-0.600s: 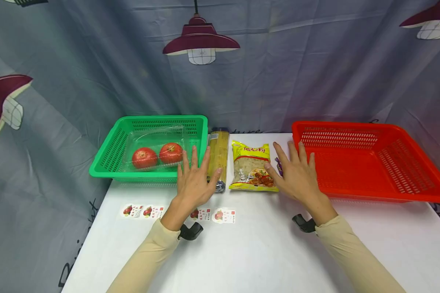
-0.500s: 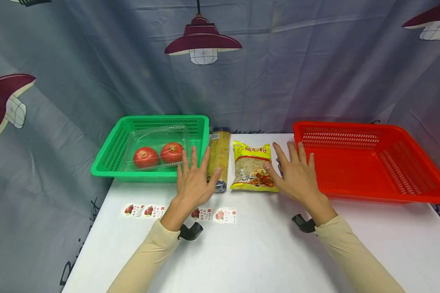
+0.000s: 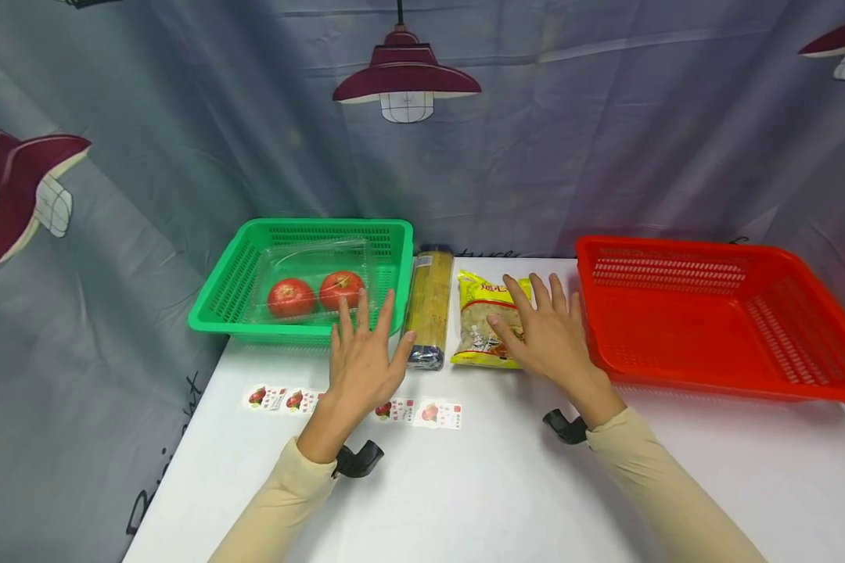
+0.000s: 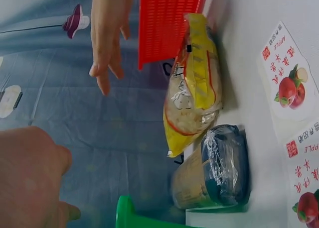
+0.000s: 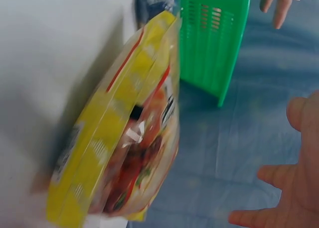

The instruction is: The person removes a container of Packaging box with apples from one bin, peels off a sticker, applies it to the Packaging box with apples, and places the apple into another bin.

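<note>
Along the near edge of the worktop point(image 3: 465, 500), two pale sleeves point(image 3: 665, 481) are seen reaching forward, each with a black wrist mount point(image 3: 566, 428) worn at its cuff. Farther in, across the left half of the worktop, four printed cards point(image 3: 439, 414) are laid in a row parallel to the far edge; the row is partly covered from view by the left arm. Apples and the word APPLE are printed on them.

The left hand point(image 3: 362, 367) is held raised above the worktop with its fingers spread wide, its fingertips seen against the near rim of the green basket point(image 3: 267, 330). The right hand point(image 3: 549, 332) is likewise spread wide and is held above the right side of the yellow bag point(image 3: 475, 317), by which the middle of the far edge is occupied.

At the far left corner is placed the green basket, with a clear plastic container point(image 3: 317, 262) and two red fruits point(image 3: 291, 298) contained in it. Between basket and bag, a long yellow pack point(image 3: 429, 301) is laid lengthwise. At the far right corner is set a red basket point(image 3: 683, 313). Beyond the far edge, a grey-blue curtain point(image 3: 570, 156) is hung, printed with dark red lamps point(image 3: 407, 74).
</note>
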Available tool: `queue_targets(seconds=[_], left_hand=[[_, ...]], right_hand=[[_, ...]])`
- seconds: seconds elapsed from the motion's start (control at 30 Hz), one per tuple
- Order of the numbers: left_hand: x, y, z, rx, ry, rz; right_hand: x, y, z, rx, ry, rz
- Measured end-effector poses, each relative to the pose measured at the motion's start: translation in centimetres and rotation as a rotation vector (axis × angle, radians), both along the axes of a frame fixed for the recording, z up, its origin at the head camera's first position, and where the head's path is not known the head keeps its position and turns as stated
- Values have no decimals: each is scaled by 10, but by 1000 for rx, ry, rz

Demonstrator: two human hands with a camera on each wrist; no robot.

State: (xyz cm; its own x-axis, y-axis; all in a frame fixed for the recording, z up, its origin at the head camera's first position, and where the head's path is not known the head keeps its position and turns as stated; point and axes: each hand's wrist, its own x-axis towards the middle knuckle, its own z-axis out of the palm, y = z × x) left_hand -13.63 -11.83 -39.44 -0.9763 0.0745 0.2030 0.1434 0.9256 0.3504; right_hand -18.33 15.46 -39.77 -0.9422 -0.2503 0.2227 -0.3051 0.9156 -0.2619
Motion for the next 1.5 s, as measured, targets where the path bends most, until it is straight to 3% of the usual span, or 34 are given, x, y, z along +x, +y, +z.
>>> queue_targets(seconds=[0.4,0.77,1.07,1.27,1.4,1.5], left_hand=[[21,-19,1,69,59,26],[27,-33,-3,145,301,68],[29,-44,-11,194,391,89],[27,-51,-19,272,309,132],[20,-57,-25,407,171,187],[12,-63,-31,562,41,233]], right_hand=[[-9,-37,5,-11,6,60],[-15,-67,13,-10,1,94],[-17,-81,15,-17,-12,127],[-18,-85,16,-28,-10,141],[-19,-86,17,-30,7,151],[-19,-87,17,-30,8,151]])
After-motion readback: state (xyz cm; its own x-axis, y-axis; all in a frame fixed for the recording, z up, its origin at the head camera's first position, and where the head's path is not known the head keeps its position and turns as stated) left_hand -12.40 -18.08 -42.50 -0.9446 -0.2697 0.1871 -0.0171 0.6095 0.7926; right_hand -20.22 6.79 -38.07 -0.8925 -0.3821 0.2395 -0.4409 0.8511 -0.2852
